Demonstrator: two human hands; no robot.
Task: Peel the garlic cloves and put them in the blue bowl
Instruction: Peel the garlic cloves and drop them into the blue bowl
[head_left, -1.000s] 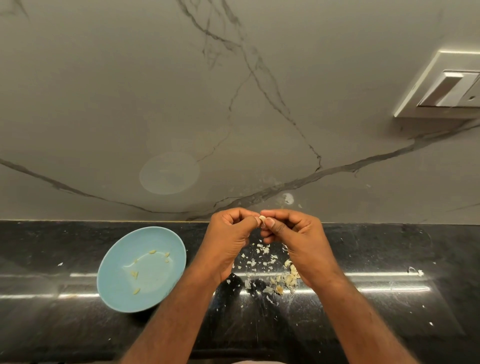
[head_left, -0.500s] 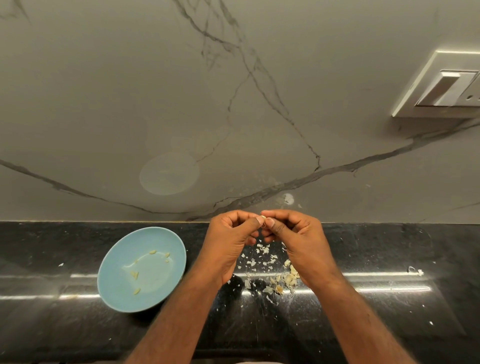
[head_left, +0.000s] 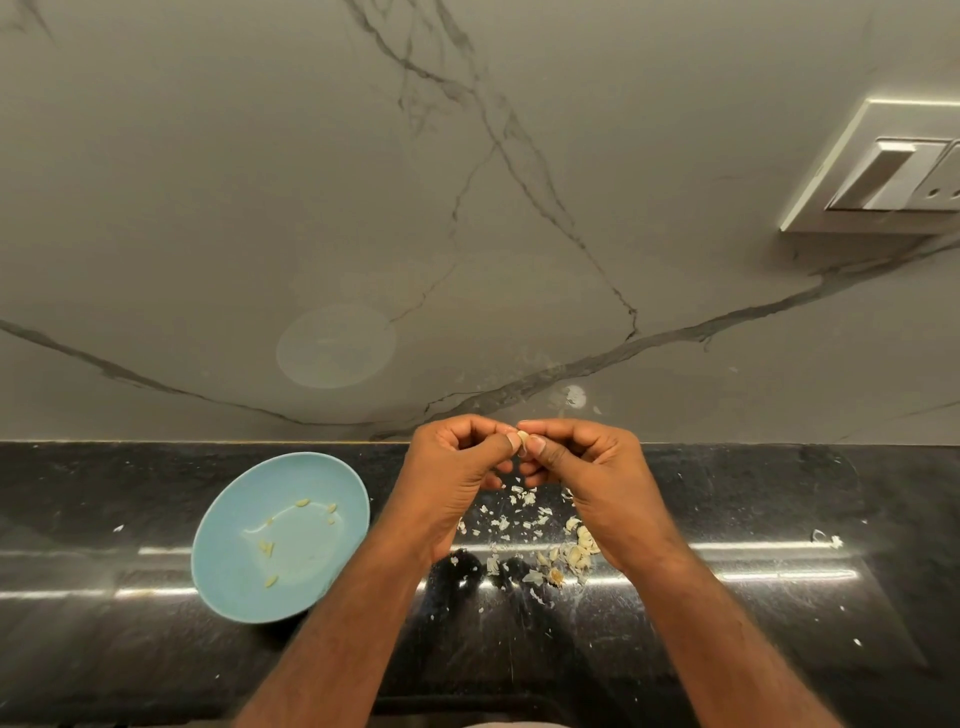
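Observation:
A small pale garlic clove (head_left: 522, 439) is pinched between the thumbs and fingertips of my left hand (head_left: 453, 470) and my right hand (head_left: 587, 474), held above the black counter near the wall. The blue bowl (head_left: 228, 561) sits on the counter to the left of my left forearm, with several peeled cloves (head_left: 267, 548) scattered inside it. A heap of unpeeled cloves and skins (head_left: 569, 556) lies under my right wrist.
Papery skin flakes (head_left: 511, 512) litter the black counter (head_left: 779, 597) beneath my hands. A marble-patterned wall (head_left: 467, 208) rises behind, with a switch plate (head_left: 893, 171) at the upper right. A stray skin bit (head_left: 828, 539) lies far right.
Both hands stay together on the clove, with only small shifts of the thumbs. The bowl and the heap have not moved.

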